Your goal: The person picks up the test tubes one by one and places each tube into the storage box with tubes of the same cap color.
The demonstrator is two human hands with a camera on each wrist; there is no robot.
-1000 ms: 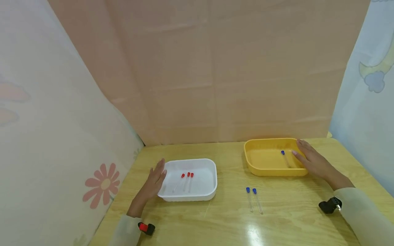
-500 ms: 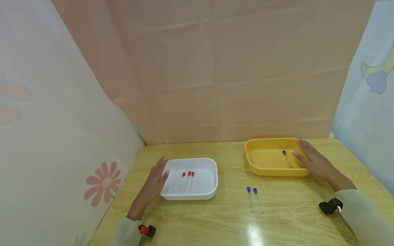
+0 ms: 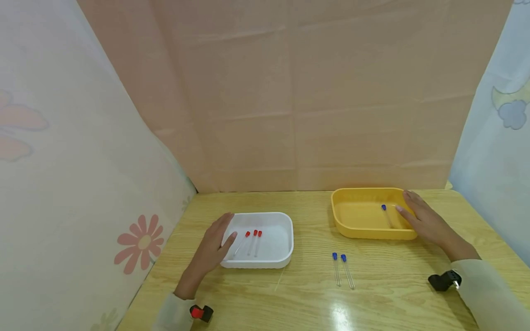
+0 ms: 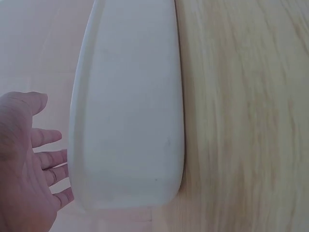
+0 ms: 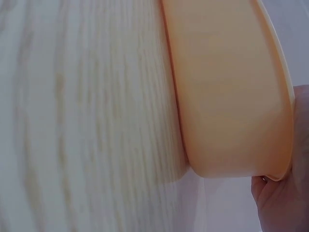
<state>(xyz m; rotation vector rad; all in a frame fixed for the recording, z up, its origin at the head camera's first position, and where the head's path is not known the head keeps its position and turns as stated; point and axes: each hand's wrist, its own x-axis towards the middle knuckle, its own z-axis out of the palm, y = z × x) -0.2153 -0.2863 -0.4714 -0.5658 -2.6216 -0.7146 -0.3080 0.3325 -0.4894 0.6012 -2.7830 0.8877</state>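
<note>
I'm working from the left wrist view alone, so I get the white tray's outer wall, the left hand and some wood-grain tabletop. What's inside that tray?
Observer: Three red-capped tubes lie in the white tray.
Operator: Anything lying loose on the wood-grain tabletop?
Observer: Two blue-capped tubes, nearer the person than the yellow tray.
Operator: And where's the right hand?
Observer: At the yellow tray's right end.

White tray (image 3: 275, 236) & yellow tray (image 3: 356, 212): plastic-looking, smooth, satin. Tubes (image 3: 348, 274): transp., shiny; glass or plastic, can't tell. Caps (image 3: 343, 258): prob. plastic. Table (image 3: 306, 276): wood grain, glossy w/ glare spot. Backdrop (image 3: 294, 92): cloth or paper, matt, creased. Sleeves (image 3: 490, 287): matt cloth.
</note>
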